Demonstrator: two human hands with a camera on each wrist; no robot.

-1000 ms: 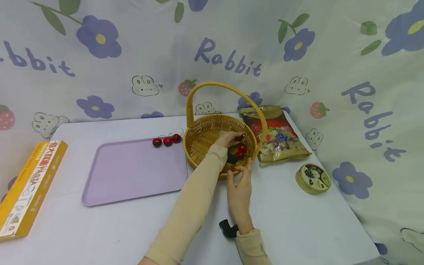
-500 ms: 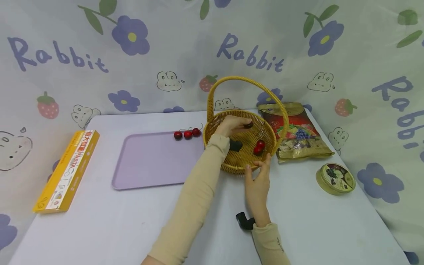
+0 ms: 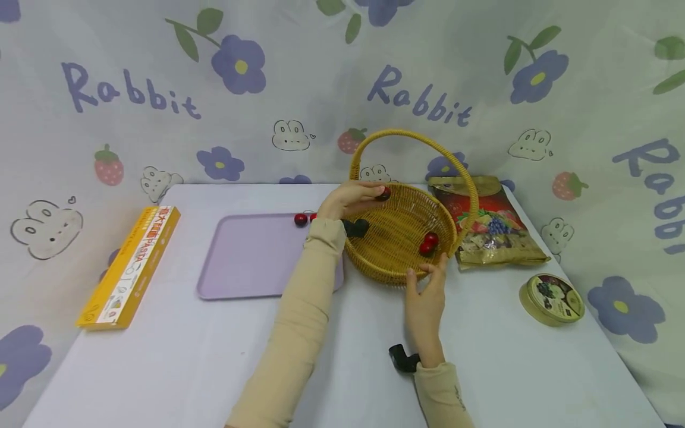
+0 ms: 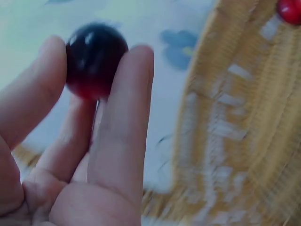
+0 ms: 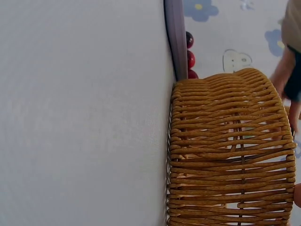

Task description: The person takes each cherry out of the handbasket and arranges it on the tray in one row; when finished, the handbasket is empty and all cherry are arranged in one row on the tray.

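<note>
Since a second ago my left hand (image 3: 348,199) has lifted from the basket floor to the far-left rim, carrying a cherry (image 3: 383,193). From the head view, the cherry is dark red and small, pinched at my fingertips over the wicker basket (image 3: 398,270); my right hand (image 3: 425,297) rests its fingertips on the near rim, two bright red cherries (image 3: 428,244) lying just inside. On my left wrist view, the cherry (image 4: 95,59) is round, glossy, nearly black on top, gripped between thumb and fingers (image 4: 124,122). On my right wrist view, only the basket's woven wall (image 5: 225,155) shows; that hand's grip I cannot tell there.
</note>
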